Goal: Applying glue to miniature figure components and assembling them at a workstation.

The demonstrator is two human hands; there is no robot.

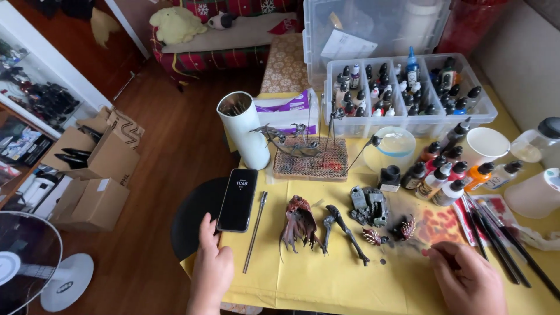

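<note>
On the near left edge of the yellow-covered table (pixel 326 280), the left hand (pixel 211 269) lies flat with fingers loosely extended, gripping nothing; its fingertips touch the near end of the phone (pixel 237 199), which rests face up, screen lit, a position that keeps it readable while both hands work. At near right, the right hand (pixel 469 280) is curled, fingers drawn in toward a small red piece (pixel 425 252) at its tips; whether it pinches that piece cannot be told.

Between the hands lie the painted parts, spread apart on the cloth so each is reachable: a brown-red tentacled figure (pixel 298 224), a dark limb (pixel 344 227), a grey rubble base (pixel 368 205) and two spiny bits (pixel 389 232). A thin metal rod (pixel 255 230) lies just right of the phone. A cork block (pixel 311 157) further back holds wired parts upright, probably for drying. Dropper bottles (pixel 443 169) stand grouped at right, near the brushes (pixel 501 245); more fill a clear bin (pixel 408 87) at the far side. A white tube (pixel 242 125) stands far left.
</note>
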